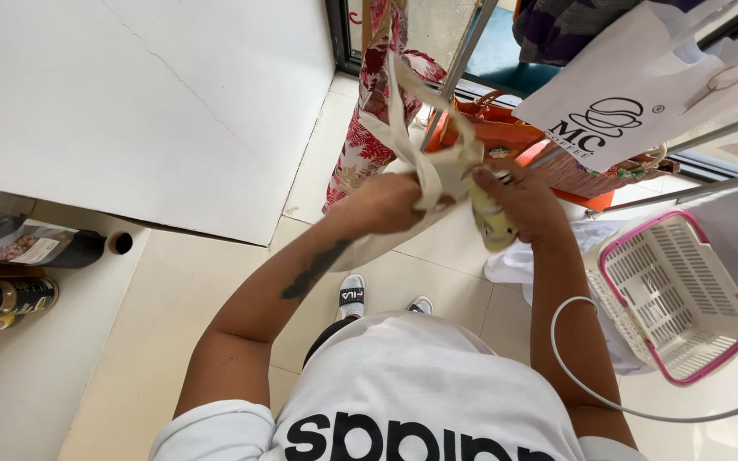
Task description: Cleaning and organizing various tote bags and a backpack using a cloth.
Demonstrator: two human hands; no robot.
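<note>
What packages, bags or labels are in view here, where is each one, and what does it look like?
White paper bag: upper right, hanging, dark round logo.
Dark pouch: left shelf, lying flat, pale label.
Dark bottle: below the pouch, on its side, yellow label.
Cream cloth bag: centre, gripped by left hand; right hand holds a yellow packet.

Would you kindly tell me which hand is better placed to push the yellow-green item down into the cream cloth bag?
Probably the right hand: its grip is already on the yellow-green item at the bag's mouth. The left hand is bunched around the cream cloth bag, holding it.
</note>
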